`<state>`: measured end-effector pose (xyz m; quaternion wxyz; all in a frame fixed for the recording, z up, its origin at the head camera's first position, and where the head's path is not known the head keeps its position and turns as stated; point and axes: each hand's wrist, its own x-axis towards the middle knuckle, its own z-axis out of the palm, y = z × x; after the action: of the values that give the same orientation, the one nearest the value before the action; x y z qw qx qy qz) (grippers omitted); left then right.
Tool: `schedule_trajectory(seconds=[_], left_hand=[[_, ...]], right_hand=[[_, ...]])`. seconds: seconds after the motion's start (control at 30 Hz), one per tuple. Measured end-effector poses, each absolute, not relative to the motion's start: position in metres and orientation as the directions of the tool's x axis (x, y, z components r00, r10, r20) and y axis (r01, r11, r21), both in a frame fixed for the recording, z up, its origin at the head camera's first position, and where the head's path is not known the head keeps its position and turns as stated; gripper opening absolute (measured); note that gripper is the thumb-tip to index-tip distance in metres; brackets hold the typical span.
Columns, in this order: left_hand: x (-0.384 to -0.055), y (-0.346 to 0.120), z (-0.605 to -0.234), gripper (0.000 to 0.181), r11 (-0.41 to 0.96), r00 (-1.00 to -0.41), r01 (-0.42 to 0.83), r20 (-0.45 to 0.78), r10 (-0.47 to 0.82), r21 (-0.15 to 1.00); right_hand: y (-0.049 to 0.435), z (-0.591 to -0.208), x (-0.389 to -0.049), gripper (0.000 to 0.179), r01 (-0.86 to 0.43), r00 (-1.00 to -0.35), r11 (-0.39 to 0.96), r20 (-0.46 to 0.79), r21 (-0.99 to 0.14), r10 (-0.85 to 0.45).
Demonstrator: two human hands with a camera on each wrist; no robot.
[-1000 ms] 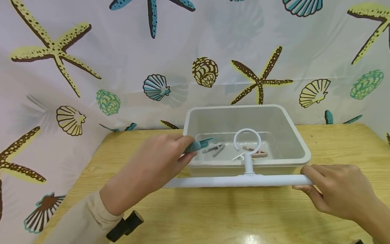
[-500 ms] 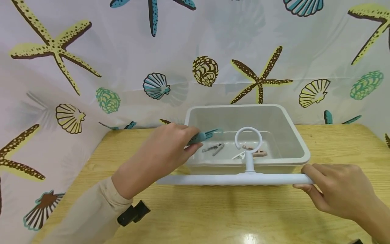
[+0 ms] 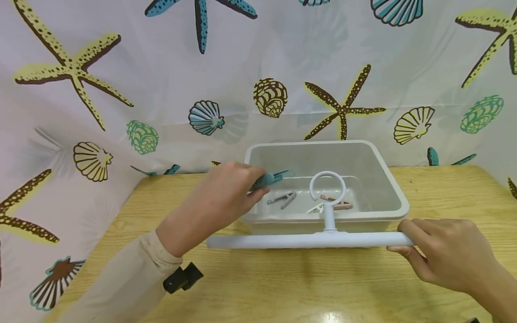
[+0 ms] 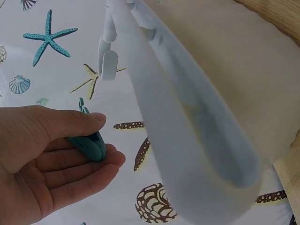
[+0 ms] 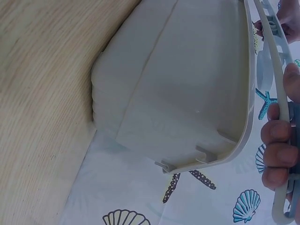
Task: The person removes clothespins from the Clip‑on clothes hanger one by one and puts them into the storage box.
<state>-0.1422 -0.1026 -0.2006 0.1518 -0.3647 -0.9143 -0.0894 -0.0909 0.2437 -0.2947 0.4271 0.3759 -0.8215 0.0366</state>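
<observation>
My left hand (image 3: 218, 206) pinches a teal clothespin (image 3: 266, 180) between thumb and fingers, above the left end of a white plastic hanger (image 3: 274, 241). In the left wrist view the same clothespin (image 4: 91, 146) sits under the thumb, apart from the hanger's rounded end (image 4: 211, 197). The hanger is held level in front of a bin, its ring-shaped hook upward. My right hand (image 3: 448, 251) grips the hanger's right end; in the right wrist view its fingers (image 5: 277, 154) curl round the frame.
A light grey plastic bin (image 3: 393, 179) stands on the wooden table (image 3: 282, 282). Inside lie a grey clothespin (image 3: 282, 198), a white one (image 3: 315, 208) and pinkish-brown pins (image 3: 341, 205). Behind hangs a shell-patterned cloth (image 3: 242, 80).
My left hand with the clothespin has risen and shifted right, then stayed nearly still. The hanger's left end now shows more fully. My right hand has hardly moved.
</observation>
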Motion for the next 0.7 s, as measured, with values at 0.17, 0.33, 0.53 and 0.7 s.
schedule_trajectory(seconds=[0.17, 0.33, 0.53, 0.7], left_hand=[[-0.147, -0.099, -0.202, 0.017, 0.727, -0.698, 0.685, 0.329, 0.636, 0.05], [-0.151, -0.096, -0.203, 0.016, 0.733, -0.708, 0.678, 0.318, 0.63, 0.057], [-0.156, -0.094, -0.205, 0.016, 0.738, -0.711, 0.673, 0.315, 0.629, 0.045], [-0.161, -0.097, -0.204, 0.015, 0.749, -0.713, 0.661, 0.34, 0.613, 0.036]], right_hand=[[0.243, -0.293, -0.09, 0.052, -0.654, -0.336, 0.706, 0.731, 0.273, -0.594], [0.243, -0.29, -0.089, 0.053, -0.658, -0.335, 0.698, 0.719, 0.284, -0.609], [0.243, -0.29, -0.089, 0.053, -0.656, -0.336, 0.699, 0.72, 0.284, -0.607], [0.244, -0.291, -0.089, 0.053, -0.644, -0.337, 0.707, 0.722, 0.291, -0.605]])
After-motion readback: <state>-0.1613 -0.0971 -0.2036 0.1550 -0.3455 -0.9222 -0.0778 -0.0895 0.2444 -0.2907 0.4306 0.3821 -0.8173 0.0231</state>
